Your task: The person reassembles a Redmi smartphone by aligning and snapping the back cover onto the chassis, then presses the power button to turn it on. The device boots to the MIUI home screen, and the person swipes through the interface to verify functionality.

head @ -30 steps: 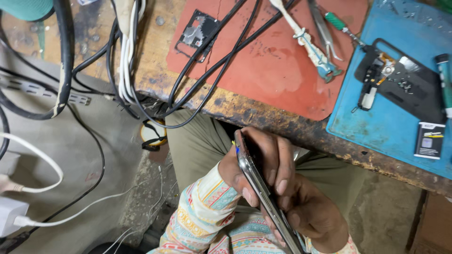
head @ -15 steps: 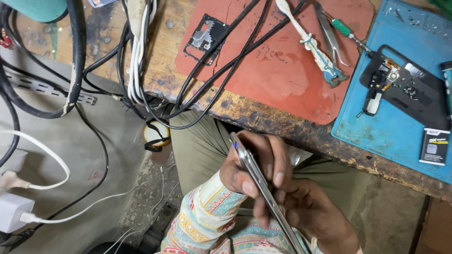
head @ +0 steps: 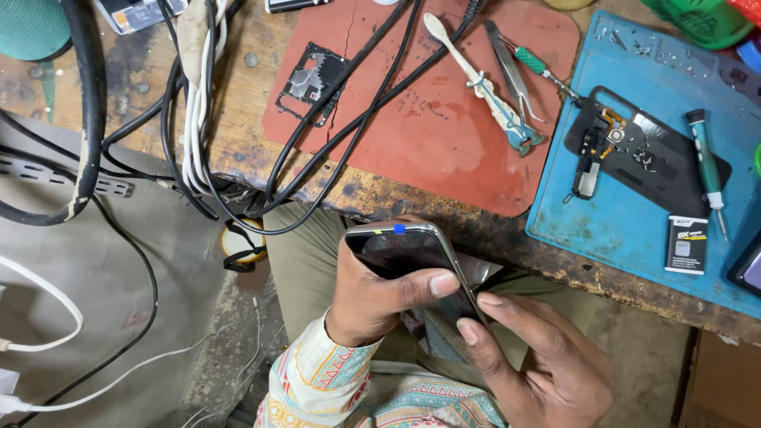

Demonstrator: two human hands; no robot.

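**Phone held below the bench edge**

Your left hand [head: 372,297] grips the dark phone [head: 412,261] from behind, thumb pressed across its glass. Your right hand [head: 547,364] is partly closed, two fingertips touching the phone's right edge. The phone sits over your lap, its top just beside the worn bench edge [head: 491,230]. Above lie the red mat [head: 444,135] and blue mat [head: 626,214]; black cables [head: 238,210] hang off the edge to the left.

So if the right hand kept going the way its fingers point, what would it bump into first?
The right hand points up-left, its fingertips already at the edge of the phone held by the left hand, so probably the phone.
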